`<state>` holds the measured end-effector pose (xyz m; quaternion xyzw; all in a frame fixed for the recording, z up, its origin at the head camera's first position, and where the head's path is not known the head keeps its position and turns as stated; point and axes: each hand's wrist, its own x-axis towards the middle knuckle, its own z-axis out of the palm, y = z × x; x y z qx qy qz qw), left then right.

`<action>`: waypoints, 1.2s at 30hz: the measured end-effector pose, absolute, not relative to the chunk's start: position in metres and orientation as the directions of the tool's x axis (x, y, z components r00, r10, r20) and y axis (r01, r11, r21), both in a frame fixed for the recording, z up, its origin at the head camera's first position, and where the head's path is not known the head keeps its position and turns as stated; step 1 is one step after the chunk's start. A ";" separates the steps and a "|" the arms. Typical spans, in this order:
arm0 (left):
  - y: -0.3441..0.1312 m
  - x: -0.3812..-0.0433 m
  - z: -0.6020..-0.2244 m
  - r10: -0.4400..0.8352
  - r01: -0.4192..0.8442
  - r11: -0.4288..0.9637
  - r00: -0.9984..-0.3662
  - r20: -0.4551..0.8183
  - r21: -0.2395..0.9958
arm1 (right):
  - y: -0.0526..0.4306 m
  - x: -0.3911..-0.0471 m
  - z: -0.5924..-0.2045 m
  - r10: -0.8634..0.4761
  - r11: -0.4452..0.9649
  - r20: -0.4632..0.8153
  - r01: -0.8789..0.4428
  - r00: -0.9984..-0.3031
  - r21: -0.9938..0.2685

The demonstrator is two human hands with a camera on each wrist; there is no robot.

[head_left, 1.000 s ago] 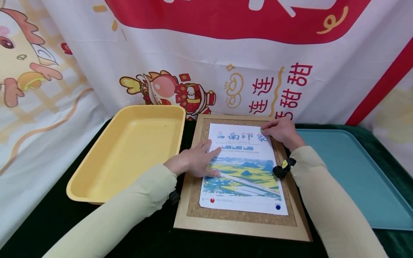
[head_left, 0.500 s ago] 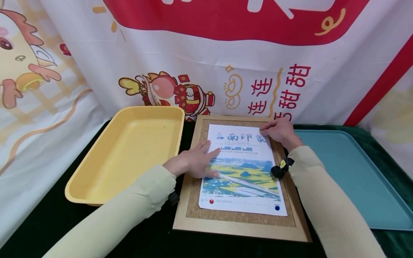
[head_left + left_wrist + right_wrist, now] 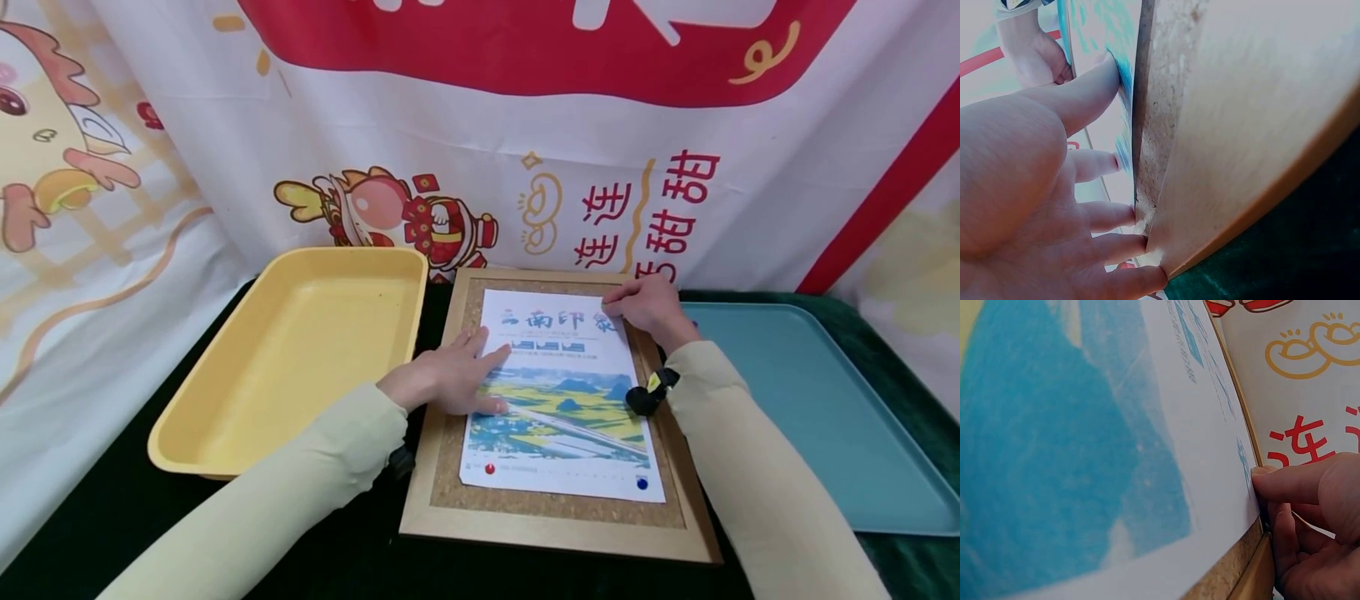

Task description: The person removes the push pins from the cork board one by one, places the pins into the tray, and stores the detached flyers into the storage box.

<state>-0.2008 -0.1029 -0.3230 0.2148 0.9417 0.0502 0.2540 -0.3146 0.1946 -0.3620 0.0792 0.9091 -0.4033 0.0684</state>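
A printed landscape poster [image 3: 558,442] lies on a wood-framed cork board [image 3: 480,500]. A red pushpin [image 3: 490,469] stands at its lower left corner, a blue pushpin [image 3: 642,483] at its lower right. My left hand [image 3: 457,375] lies spread over the poster's left edge, thumb and fingers straight; the left wrist view shows the thumb on the print and the fingertips along the frame. At the top right corner, my right hand [image 3: 651,308] pinches a small green pushpin, nearly hidden by the thumb [image 3: 1294,482]; the other fingers curl beside the frame's edge.
A deep yellow tray [image 3: 225,350] stands to the left of the board. To the right lies a flat blue tray [image 3: 810,417], with a small dark blue object [image 3: 694,323] at its near-wrist edge. Behind hangs a printed white and red cloth [image 3: 450,125] over the dark green tabletop [image 3: 330,550].
The view has shifted slightly. Both hands keep their places on the poster. The speck of green at my right fingertips, seen a second ago, is now covered.
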 end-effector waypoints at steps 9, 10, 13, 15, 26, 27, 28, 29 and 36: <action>-0.104 -0.201 -0.323 0.431 0.376 0.902 -0.784 -0.447 0.211 | 0.193 -0.315 -0.360 0.092 0.652 -0.195 0.207 -0.976 -0.730; -0.104 -0.201 -0.324 0.431 0.376 0.902 -0.784 -0.446 0.211 | 0.193 -0.315 -0.360 0.092 0.651 -0.197 0.208 -0.976 -0.730; -0.104 -0.200 -0.324 0.432 0.377 0.902 -0.784 -0.446 0.211 | 0.193 -0.315 -0.359 0.087 0.651 -0.203 0.210 -0.975 -0.730; -0.104 -0.201 -0.324 0.433 0.378 0.902 -0.785 -0.444 0.210 | 0.194 -0.314 -0.359 0.080 0.655 -0.205 0.207 -0.975 -0.727; -0.103 -0.200 -0.324 0.433 0.380 0.902 -0.785 -0.444 0.206 | 0.198 -0.314 -0.362 0.077 0.664 -0.215 0.211 -0.974 -0.718; -0.103 -0.200 -0.324 0.433 0.381 0.902 -0.785 -0.443 0.204 | 0.198 -0.314 -0.362 0.075 0.665 -0.215 0.209 -0.974 -0.717; -0.103 -0.200 -0.324 0.432 0.381 0.902 -0.786 -0.443 0.204 | 0.198 -0.314 -0.362 0.073 0.666 -0.214 0.207 -0.974 -0.717; -0.103 -0.200 -0.324 0.432 0.382 0.902 -0.785 -0.443 0.204 | 0.198 -0.314 -0.362 0.072 0.665 -0.214 0.207 -0.974 -0.718; -0.103 -0.200 -0.323 0.432 0.383 0.902 -0.782 -0.450 0.200 | 0.197 -0.315 -0.361 0.078 0.653 -0.210 0.209 -0.975 -0.728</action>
